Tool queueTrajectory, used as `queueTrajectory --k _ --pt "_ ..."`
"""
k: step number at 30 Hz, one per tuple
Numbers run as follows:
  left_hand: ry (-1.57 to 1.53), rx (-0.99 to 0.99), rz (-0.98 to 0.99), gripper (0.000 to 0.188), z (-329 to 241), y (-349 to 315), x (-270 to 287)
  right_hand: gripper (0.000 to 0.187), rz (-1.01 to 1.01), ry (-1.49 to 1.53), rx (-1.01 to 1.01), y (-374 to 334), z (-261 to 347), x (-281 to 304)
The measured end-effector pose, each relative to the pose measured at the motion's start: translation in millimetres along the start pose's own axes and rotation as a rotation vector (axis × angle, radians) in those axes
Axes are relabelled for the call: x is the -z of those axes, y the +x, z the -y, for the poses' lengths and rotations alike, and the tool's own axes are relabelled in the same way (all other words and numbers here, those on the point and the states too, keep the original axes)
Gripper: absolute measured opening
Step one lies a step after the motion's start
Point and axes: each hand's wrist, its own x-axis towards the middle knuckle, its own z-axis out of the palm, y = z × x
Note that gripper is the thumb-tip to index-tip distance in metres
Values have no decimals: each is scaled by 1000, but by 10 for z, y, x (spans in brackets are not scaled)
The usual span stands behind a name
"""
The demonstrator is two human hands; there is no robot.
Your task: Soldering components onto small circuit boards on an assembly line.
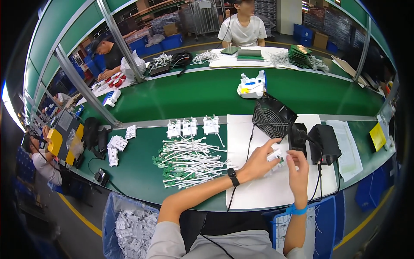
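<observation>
My left hand (pixel 258 162), wearing a black wristband, is closed on a small white plastic part (pixel 276 156) above the white board (pixel 246 190). A bit of green shows on the part. Just right of it is my right hand (pixel 298 166), a blue strap round its wrist; its fingers are curved and apart, close to the part. Left of the board lies a wide pile of white cables (pixel 194 159) with small green circuit boards at their ends. Behind that pile stand several white plastic housings (pixel 189 127) in a row.
A black fan (pixel 271 121) and a black box (pixel 324 142) with cords stand behind my hands. More white parts (pixel 117 142) lie left. A lined bin (pixel 112 216) of white parts and a blue bin (pixel 327 224) flank me. Beyond the green belt (pixel 194 93) sits a person.
</observation>
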Motion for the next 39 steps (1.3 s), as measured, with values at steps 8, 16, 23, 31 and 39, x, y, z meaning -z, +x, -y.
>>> queueTrajectory --k 8,16,23,31,39 --pt "4 -7 268 59 -143 -68 45 15 567 254 -251 92 -232 334" --pt "147 -15 263 50 124 -87 80 18 548 287 -297 47 -396 208" --pt "283 -87 177 50 10 -204 110 22 558 416 -270 67 -568 92" --pt "367 -174 132 43 198 -251 51 21 505 384 -194 -29 -839 -75" --pt "343 -197 108 40 263 -302 30 21 489 269 -178 -61 -810 -108"
